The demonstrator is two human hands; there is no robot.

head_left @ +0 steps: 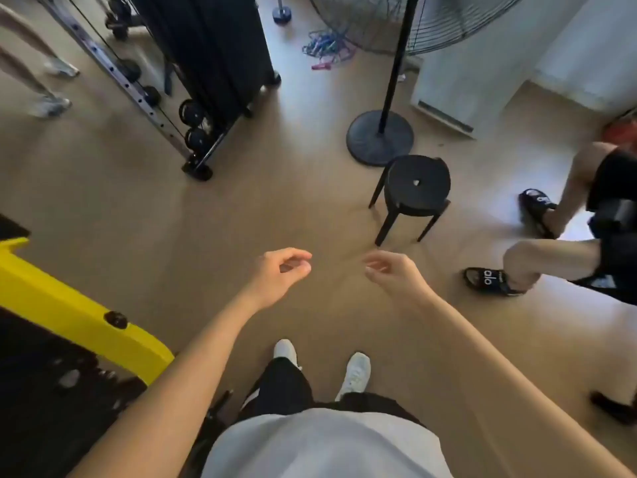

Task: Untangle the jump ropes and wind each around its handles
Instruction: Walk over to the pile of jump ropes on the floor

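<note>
**Ropes on far floor, both hands empty**

Jump ropes point(325, 46) lie in one tangled pile on the floor point(241, 208) at the far end of the room, under the fan's grille. Blue, purple and some green strands; loops too knotted to give the pile a single long axis. One pink handle point(319, 66) sticks out at the near edge, lying flat, long axis roughly left-right, slightly tilted. Other handles too small to tell.

Left hand point(281, 274) and right hand point(391, 274) are held out in front at mid-frame, well apart from the ropes, near each other but not touching. Both grasp nothing; fingers loosely curled, thumb and forefinger close to pinched on each.

Between hands and ropes: black stool point(412, 191) just ahead on the right, round fan base point(379, 138) with its pole point(396, 60) behind it. Weight rack point(193, 115) and a black panel stand left of the pile. Yellow machine part point(79, 315) at near left. A seated person's legs in black slides point(489, 279) at right. Another person's legs at top left. White shoes point(356, 370) of the wearer below.
</note>
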